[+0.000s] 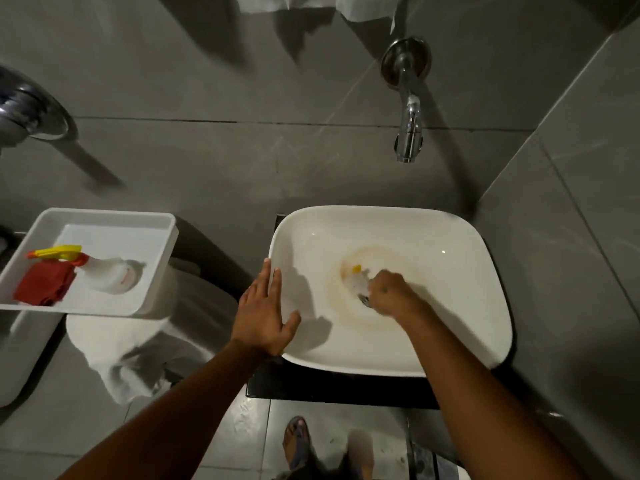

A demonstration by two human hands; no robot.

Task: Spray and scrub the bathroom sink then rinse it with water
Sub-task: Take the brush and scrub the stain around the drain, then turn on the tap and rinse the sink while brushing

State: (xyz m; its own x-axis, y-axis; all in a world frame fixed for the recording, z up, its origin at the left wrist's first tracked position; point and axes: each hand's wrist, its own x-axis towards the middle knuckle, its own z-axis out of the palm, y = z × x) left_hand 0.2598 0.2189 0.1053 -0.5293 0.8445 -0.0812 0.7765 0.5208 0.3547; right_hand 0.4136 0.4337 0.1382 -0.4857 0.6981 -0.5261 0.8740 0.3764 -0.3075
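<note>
Dim, greyish light is being cast from above — hard shadows are falling beneath the chrome wall spout [409,133]. The clenched right hand [388,292] is being motion-blurred — straight edges are being bowed outward.

A bathroom: grey wall tiles [242,161], a white basin [450,237] at centre right, a wall-mounted chrome tap [410,133] above.

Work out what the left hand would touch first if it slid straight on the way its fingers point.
The left hand lies open on the sink rim, fingers pointing toward the wall. It would probably reach the grey wall tiles first, though depth is unclear.
</note>
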